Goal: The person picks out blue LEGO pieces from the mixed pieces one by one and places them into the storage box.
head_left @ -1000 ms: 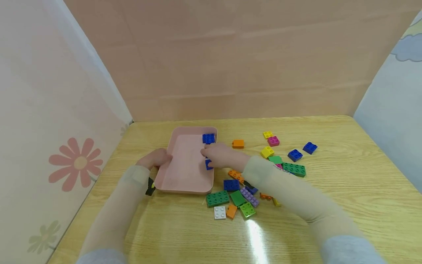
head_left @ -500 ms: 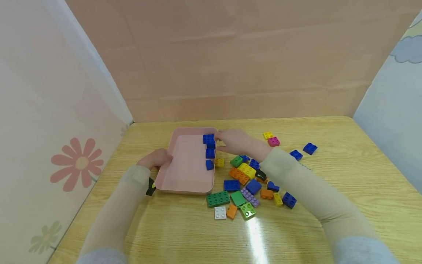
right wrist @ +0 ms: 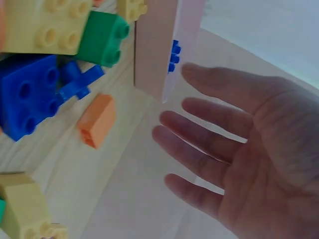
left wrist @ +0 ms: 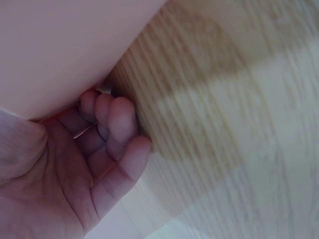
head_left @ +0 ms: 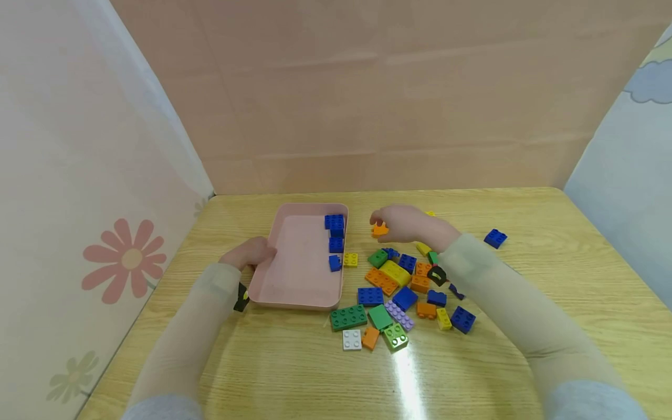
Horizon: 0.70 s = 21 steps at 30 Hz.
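Observation:
My left hand grips the left wall of a shallow pink tray, thumb over the rim. In the left wrist view its fingers curl beneath the tray's side. Several blue bricks stand in a column along the tray's right inner wall. My right hand hovers right of the tray, over an orange brick that it partly hides. The right wrist view shows this hand's fingers spread and relaxed, holding nothing, with the orange brick apart from them on the table.
Loose bricks in several colours lie right of the tray, among them a dark green brick, a white brick and a purple brick. A yellow brick lies against the tray's right wall. One blue brick lies far right.
My right hand has left the blue bricks inside the tray and moved right, out over the table to the orange brick. My left hand has stayed on the tray's left side.

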Available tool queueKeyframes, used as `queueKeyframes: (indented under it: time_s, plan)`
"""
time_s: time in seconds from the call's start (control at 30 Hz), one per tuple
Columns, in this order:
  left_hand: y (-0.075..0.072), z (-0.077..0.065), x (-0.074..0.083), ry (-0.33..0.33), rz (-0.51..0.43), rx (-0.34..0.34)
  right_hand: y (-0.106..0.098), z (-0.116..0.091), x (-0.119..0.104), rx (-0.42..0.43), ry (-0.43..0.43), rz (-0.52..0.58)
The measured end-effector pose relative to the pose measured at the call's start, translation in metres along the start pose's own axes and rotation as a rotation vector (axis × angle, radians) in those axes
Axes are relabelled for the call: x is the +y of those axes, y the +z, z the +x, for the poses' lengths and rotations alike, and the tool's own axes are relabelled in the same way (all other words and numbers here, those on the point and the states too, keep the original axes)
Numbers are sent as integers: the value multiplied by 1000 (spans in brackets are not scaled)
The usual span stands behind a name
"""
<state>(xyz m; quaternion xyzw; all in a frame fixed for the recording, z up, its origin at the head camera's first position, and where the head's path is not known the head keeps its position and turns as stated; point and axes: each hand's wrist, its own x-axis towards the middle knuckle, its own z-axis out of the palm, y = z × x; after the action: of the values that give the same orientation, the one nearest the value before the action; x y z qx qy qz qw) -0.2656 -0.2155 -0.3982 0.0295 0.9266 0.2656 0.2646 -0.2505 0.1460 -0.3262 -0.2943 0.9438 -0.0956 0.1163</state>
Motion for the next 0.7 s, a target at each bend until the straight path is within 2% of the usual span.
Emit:
queueKeyframes:
  time_s: [0.17,0.33,0.5,0.7]
  plan:
    - [0,1,0,6,-5,-3,7,-6,10,-99,24,77]
    - [-1,1,0,10,11,-3,16,-8,16,-139,28,104]
    - [0,0,0,7,27,-3,24,-9,18,-185,69,160]
    - [0,-1,1,1,19,-8,32,-6,22,-191,71,167]
